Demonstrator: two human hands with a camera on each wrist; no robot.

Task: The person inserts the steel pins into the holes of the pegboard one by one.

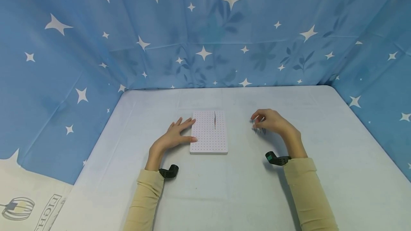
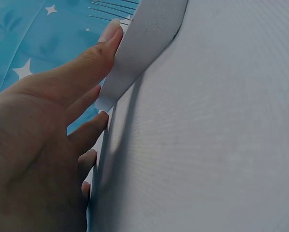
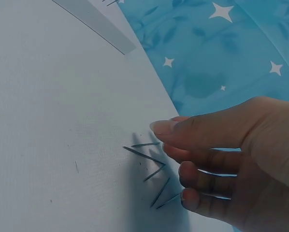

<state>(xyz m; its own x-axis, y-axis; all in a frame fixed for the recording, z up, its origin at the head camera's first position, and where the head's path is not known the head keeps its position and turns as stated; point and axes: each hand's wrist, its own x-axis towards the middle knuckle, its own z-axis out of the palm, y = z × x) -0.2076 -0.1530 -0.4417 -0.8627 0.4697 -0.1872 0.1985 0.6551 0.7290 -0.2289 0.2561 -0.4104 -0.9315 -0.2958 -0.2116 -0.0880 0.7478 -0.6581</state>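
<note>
A white board (image 1: 208,140) with a grid of small dots lies on the table. Several thin needles (image 1: 215,120) stand out of its upper part. My left hand (image 1: 173,136) touches the board's left side, fingers spread, thumb along the thick white edge (image 2: 149,38). To the right of the board, my right hand (image 1: 271,120) hovers low over several loose dark needles (image 3: 144,154). Its thumb and index fingertips are a little apart in the head view, the other fingers loosely bent. One needle's end comes right up to the thumb tip in the right wrist view.
A white cloth (image 1: 205,195) covers the table. Blue curtains (image 1: 179,27) with white stars hang behind it and at both sides. Each wrist wears a small black camera, one on the left (image 1: 169,171) and one on the right (image 1: 277,158).
</note>
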